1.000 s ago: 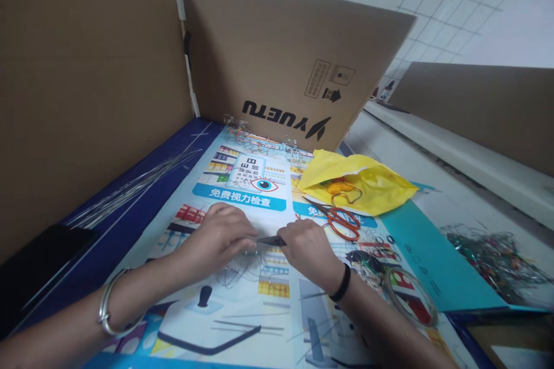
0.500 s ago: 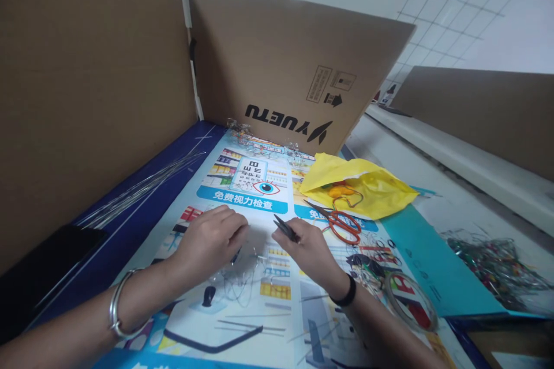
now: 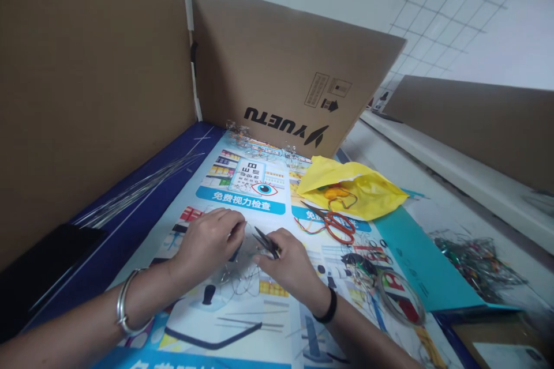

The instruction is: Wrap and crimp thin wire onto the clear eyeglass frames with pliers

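Observation:
My left hand (image 3: 212, 239) is closed in a pinch above the printed poster; thin wire seems to hang from its fingers, but the pinched part is too small to make out. Just to its right, my right hand (image 3: 288, 262) holds small dark pliers (image 3: 267, 242), their tips pointing up and left toward my left fingertips, with a gap between. Below and between the hands lies a loose tangle of fine wire (image 3: 242, 277). Orange-handled scissors (image 3: 340, 228) lie beyond my right hand, against a yellow pouch (image 3: 359, 184) with coloured cord in its opening.
Long straight wires (image 3: 138, 190) lie at the left near a black object (image 3: 47, 277). Cardboard panels (image 3: 277, 57) stand behind and at the left. On the right are a round clear container (image 3: 400, 297), a turquoise sheet (image 3: 415, 259) and a wire heap (image 3: 480, 265).
My right hand has moved left with the pliers, bringing them closer to my left hand. The view has shifted slightly. My left hand remains pinched in nearly the same place.

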Available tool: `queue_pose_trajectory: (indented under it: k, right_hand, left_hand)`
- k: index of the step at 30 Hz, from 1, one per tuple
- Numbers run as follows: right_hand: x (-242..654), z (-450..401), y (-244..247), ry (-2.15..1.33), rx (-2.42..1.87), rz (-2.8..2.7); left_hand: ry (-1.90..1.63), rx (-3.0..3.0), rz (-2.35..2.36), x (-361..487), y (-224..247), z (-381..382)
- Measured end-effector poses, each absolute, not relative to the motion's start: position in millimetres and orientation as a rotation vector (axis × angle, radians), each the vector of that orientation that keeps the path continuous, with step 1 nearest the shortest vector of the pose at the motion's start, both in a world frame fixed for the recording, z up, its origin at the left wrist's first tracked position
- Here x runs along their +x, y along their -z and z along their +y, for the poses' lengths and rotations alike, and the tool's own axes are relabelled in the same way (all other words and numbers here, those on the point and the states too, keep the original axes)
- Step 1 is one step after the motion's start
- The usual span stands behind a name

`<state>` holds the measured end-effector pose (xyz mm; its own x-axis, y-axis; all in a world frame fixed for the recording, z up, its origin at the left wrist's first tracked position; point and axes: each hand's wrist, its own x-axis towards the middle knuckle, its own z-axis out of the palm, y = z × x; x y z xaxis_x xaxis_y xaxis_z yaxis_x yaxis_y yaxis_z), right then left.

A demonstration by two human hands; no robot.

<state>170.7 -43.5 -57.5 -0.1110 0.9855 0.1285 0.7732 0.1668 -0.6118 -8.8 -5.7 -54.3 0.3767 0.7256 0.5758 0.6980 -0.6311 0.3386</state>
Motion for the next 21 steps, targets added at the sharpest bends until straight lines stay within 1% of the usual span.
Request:
queue_pose_trajectory:
  k: [11, 21]
  right_hand:
    - [174, -45, 69, -0.739, -1.557, -1.793]
    - [173, -43, 71, -0.666, -1.444, -1.871]
  left_hand:
    - [-1.019, 2.571, 1.224, -5, 59, -9]
    - [-0.995, 2.534, 1.079, 0, 64, -9]
